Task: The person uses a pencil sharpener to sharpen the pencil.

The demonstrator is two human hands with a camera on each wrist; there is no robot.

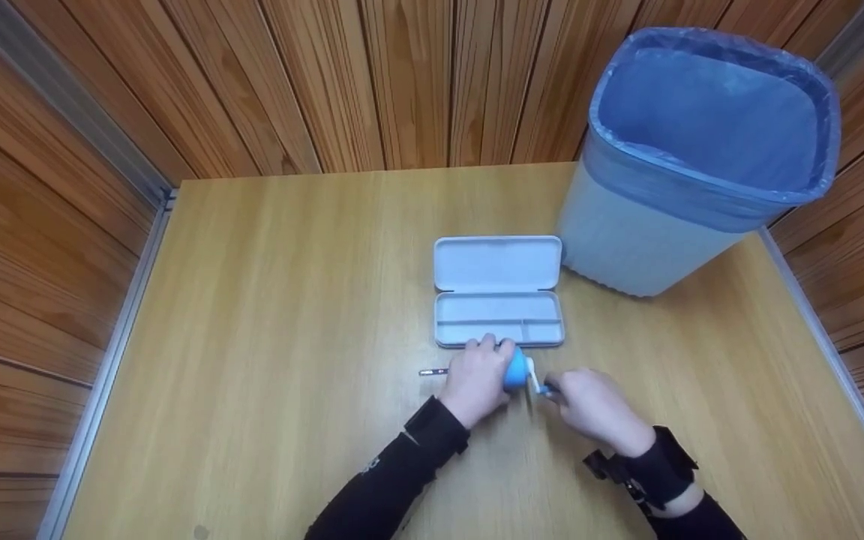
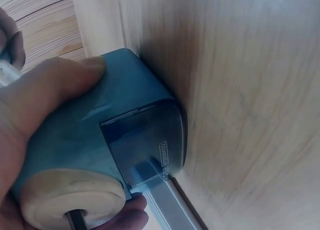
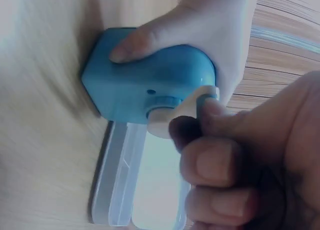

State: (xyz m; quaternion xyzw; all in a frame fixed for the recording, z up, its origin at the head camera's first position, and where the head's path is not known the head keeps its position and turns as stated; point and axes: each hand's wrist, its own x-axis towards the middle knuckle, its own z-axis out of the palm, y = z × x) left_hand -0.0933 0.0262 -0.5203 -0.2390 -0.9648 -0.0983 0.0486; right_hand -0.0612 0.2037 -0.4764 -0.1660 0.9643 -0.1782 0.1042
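A blue crank pencil sharpener (image 1: 516, 369) rests on the table, and my left hand (image 1: 477, 379) grips its body from above, thumb along one side in the left wrist view. From the sharpener's cream front ring (image 2: 75, 197) a pencil (image 1: 433, 372) sticks out to the left. The clear dark shavings drawer (image 2: 145, 140) is in place in the sharpener's side. My right hand (image 1: 595, 401) pinches the knob of the white crank handle (image 1: 533, 375) at the sharpener's right end. Just behind the sharpener lies an open pale pencil case (image 1: 499, 264), with divided compartments.
A tall white waste bin (image 1: 649, 232) lined with a blue bag stands at the back right, close to the pencil case. Wood-panelled walls (image 1: 409, 82) enclose the table (image 1: 274, 300) at the back and both sides.
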